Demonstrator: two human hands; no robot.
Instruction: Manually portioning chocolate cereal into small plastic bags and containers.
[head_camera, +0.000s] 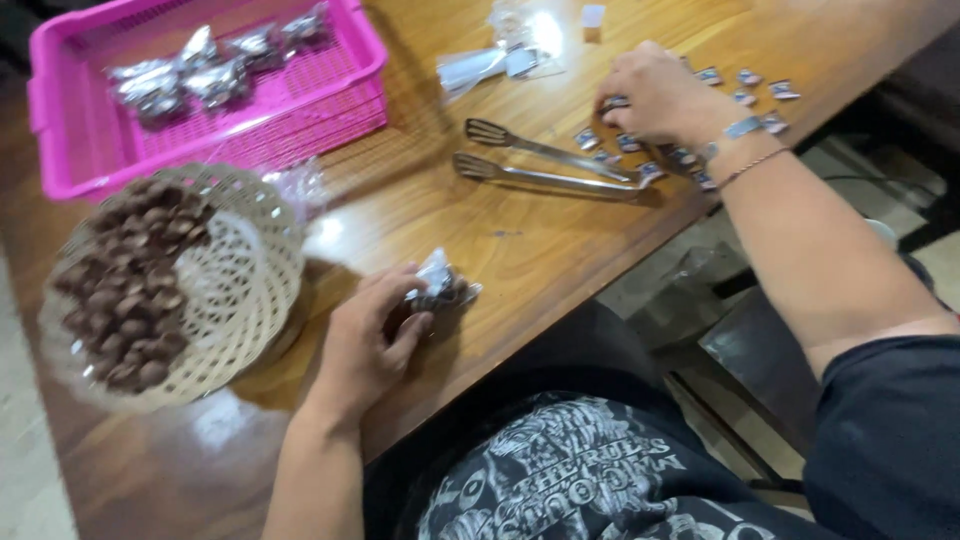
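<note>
1. The left hand (372, 335) rests on the wooden counter (520, 240), fingers curled round a small clear packet (442, 287) of dark round pieces, pinning it at the counter's near edge just past its fingertips.
2. The packet looks light and soft, its film crinkly and probably slippery; the pieces inside seem loose, so a hold on the gathered neck rather than the bulging belly would likely keep them from shifting or being crushed.
3. The right hand (655, 97) lies palm down farther off, fingers bent over small flat tags (690, 155) scattered under and beyond it; whether it pinches one I cannot tell.
4. Just on the near side of the right hand lie metal tongs (545, 165), untouched, their tips pointing toward the left.
5. To the outer side of the left hand stands a woven basket (235, 290) half full of brown round pieces (125, 300).
6. Beyond the basket, a pink crate (330, 95) holds several filled packets (200, 70).
</note>
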